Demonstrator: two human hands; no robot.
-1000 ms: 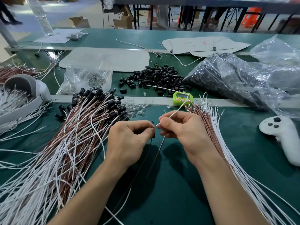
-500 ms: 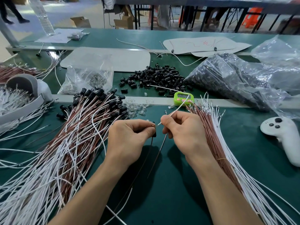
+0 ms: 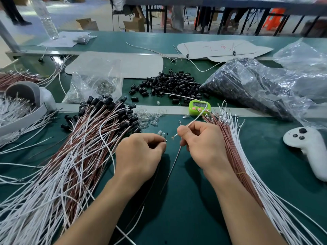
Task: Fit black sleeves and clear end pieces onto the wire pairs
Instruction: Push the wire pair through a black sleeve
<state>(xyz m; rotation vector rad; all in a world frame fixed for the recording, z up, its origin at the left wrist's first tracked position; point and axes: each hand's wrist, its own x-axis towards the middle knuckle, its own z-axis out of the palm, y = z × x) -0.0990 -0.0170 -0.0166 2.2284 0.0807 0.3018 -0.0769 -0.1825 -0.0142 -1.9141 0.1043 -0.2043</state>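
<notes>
The left hand's (image 3: pixel 139 154) fingertips (image 3: pixel 161 145) were curled tight round a small part (image 3: pixel 165 141), mostly hidden, so whether it was a sleeve or a clear piece could not be told. Just to its 3 o'clock, with a narrow gap between, was the bared end (image 3: pixel 172 137) of the white wire (image 3: pixel 195 119). The right hand (image 3: pixel 205 144) pinched that wire between thumb and forefinger close behind the tip. The wire ran off toward 1 o'clock over the green timer (image 3: pixel 199 105), and its brown partner (image 3: pixel 174 161) hung from the same hand toward 7 o'clock.

The step looked like threading the tip into the part. To do it well, the pinch should have stayed close to the bare strands so the wire did not buckle, the strands kept together, the part's opening turned to face the tip, and the push made straight along the wire.

A loose clear end piece (image 3: pixel 161 133) lay at 12 o'clock of the left fingertips, with more (image 3: pixel 150 118) beyond. At 9 o'clock spread the finished pairs (image 3: pixel 99 131), already sleeved. The untouched bundle (image 3: pixel 230 147) lay at 3 o'clock, against the right wrist. The loose black sleeves (image 3: pixel 169 84) were heaped at 12 o'clock, well apart, and a white controller (image 3: pixel 307 145) lay at far 3 o'clock.
</notes>
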